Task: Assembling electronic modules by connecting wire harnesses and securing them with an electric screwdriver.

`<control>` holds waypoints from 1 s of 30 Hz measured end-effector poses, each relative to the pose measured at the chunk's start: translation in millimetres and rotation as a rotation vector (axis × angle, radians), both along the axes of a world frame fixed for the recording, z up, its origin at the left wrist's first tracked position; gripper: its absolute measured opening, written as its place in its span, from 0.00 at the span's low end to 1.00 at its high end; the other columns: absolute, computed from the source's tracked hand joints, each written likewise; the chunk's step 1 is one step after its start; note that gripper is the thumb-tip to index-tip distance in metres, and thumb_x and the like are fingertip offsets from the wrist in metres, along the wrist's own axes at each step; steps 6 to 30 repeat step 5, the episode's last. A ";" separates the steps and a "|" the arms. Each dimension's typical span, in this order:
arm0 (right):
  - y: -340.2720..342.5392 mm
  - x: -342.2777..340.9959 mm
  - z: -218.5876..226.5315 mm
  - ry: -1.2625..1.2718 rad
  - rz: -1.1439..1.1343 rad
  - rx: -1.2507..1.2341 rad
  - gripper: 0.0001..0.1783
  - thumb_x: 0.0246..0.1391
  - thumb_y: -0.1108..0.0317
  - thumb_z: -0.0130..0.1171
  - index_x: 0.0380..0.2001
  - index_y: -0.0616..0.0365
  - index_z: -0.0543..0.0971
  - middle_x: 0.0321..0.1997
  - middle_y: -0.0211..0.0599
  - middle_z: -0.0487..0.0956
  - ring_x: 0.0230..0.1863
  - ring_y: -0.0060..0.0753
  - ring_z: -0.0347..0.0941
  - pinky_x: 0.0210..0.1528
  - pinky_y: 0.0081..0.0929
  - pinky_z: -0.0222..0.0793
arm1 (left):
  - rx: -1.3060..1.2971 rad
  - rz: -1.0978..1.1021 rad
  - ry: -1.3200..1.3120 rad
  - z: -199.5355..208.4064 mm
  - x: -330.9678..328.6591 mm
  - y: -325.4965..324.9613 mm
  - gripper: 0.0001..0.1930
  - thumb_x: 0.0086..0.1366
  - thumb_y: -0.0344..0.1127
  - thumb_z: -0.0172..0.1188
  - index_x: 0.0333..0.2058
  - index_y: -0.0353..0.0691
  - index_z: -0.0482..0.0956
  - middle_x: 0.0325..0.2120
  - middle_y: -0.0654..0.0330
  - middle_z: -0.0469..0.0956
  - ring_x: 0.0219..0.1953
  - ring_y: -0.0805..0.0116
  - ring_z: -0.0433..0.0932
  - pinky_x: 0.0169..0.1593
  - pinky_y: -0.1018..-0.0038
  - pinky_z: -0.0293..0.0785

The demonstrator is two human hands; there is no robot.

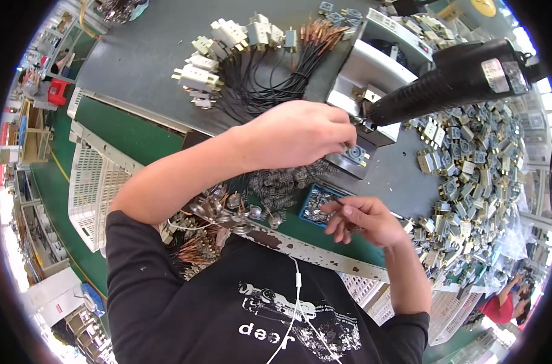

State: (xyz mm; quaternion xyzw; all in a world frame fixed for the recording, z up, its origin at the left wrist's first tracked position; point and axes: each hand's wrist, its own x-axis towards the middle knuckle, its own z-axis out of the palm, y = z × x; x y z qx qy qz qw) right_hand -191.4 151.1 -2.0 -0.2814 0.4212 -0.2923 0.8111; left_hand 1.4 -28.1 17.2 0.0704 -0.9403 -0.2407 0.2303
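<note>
My left hand (309, 133) reaches across to a metal fixture (373, 70), its fingers bent and pressed together. Just under the fingertips lies a grey plug housing (358, 155) with brass-coloured pins; whatever the fingers pinch is hidden. A black powered screwdriver (433, 85) slants down from the right, its tip close to the fixture beside my left hand. My right hand (367, 221) hovers at the edge of a small blue box (305, 212) full of tiny metal parts. Its fingers are half bent and apart, and nothing held shows clearly.
Black cables (276, 85) with pale plugs lie bundled at the far side. Loose springs (279, 185) and several round metal parts (242, 212) sit near the table's front edge. A large heap of plug housings (464, 164) covers the right. White plastic crates (94, 188) stand at left.
</note>
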 end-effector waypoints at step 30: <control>7.8 0.1 -17.8 -0.097 0.007 0.035 0.24 0.73 0.59 0.47 0.63 0.64 0.72 0.38 0.36 0.85 0.33 0.23 0.78 0.35 0.20 0.72 | -0.014 -0.035 -0.204 -11.1 -26.0 3.7 0.08 0.60 0.31 0.63 0.39 0.43 0.79 0.35 0.58 0.78 0.39 0.57 0.81 0.43 0.63 0.78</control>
